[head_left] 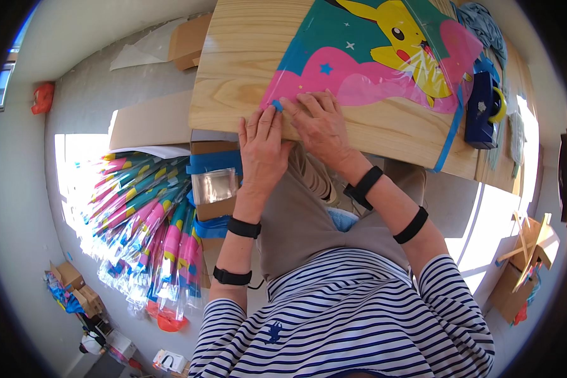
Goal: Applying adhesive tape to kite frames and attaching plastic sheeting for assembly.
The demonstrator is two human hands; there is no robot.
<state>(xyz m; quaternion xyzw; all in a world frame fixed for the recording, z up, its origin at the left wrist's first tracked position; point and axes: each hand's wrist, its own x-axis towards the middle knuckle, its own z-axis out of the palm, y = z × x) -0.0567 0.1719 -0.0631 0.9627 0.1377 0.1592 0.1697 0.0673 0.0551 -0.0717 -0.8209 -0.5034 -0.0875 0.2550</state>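
A thin printed sheet point(324, 69), pink and green with stars and a yellow cartoon animal, lies on the wooden table point(233, 57) under shiny clear film. A small blue tab point(277, 106) sits at its near left corner. My left hand point(263, 148) rests at the table's near edge, fingers stretched out side by side, fingertips beside the tab. Lying over the sheet's near edge, my right hand point(321, 129) has its fingers spread, the index fingertip touching or right beside the tab. Neither hand visibly holds anything. A blue strip point(448, 140) runs from the sheet's right end over the table edge.
A dark blue tape dispenser point(480, 116) with a yellow ring stands right on the table, near bundled blue cloth point(485, 25). Left of my legs, many clear-wrapped colourful rolls point(148, 211) fan out beside a cardboard box point(214, 209). Another carton point(507, 293) stands at right.
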